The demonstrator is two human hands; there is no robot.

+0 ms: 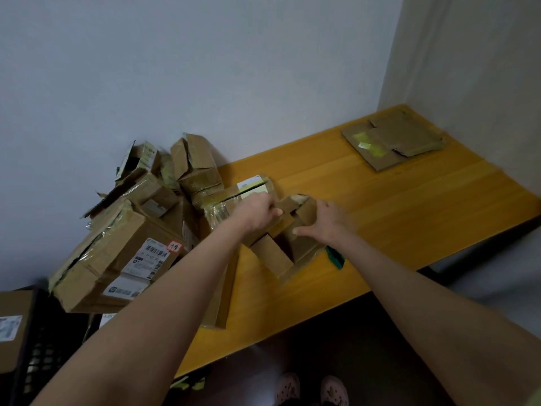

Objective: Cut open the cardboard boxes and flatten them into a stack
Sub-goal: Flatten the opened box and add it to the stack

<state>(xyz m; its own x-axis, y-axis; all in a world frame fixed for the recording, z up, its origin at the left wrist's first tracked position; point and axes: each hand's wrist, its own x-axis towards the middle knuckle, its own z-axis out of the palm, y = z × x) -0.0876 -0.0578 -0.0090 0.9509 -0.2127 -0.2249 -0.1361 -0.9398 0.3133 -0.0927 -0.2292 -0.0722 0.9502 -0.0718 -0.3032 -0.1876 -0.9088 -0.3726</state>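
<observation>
Well, the person stands at the near edge of the tabletop with both arms stretched over it. The box (already cut open, flaps sticking up) sits near the middle of the tabletop, closer to its left end. The left hand grips an upper flap, fingers curled round its edge. The right hand is on the box's right side, thumb pressed against a flap; it is blurred, so I cannot tell whether its fingers hook round the cardboard or only lie on it. A green cutter lies on the tabletop just beside the box, under the right wrist. The stack of flattened cardboard lies at the far right corner. A pile of torn, taped boxes crowds the left end against the wall, above a black crate.
</observation>
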